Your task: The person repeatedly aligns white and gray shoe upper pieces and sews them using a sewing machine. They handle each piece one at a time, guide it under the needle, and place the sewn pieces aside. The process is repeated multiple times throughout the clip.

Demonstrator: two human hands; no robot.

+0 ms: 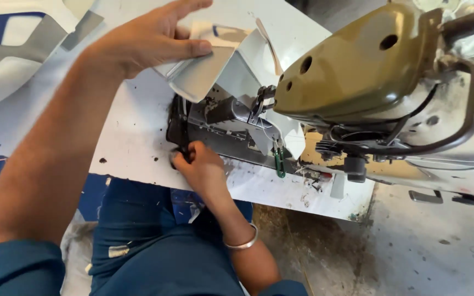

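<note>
1. A big sewing machine fills the right side. Its head is olive green and has round holes in it. Its lower parts are pale and worn.

2. The machine sits on a white table with little dark specks on it. The table's front edge is chipped and dirty near the machine.

3. The person sits at the table in dark blue clothes. Both arms reach forward to the machine.

4. A folded piece of white cloth lies on the table, just to the left of the machine head. It bends up and over, and one end runs toward the needle part.

5. More white cloth with blue and grey shapes lies at the top left corner, well apart from the machine.

6. The left hand lies flat on top of the folded cloth. Its fingers are stretched out and close together, and the thumb presses the cloth down. It grips nothing; it only pushes down.

7. The right hand is at the front edge of the machine's dark metal bed. Its fingers are curled in tight on a small dark part there. I cannot tell what the part is.

8. A thin silver bangle sits on the right wrist.

9. A small green clip hangs under the needle part.
</note>
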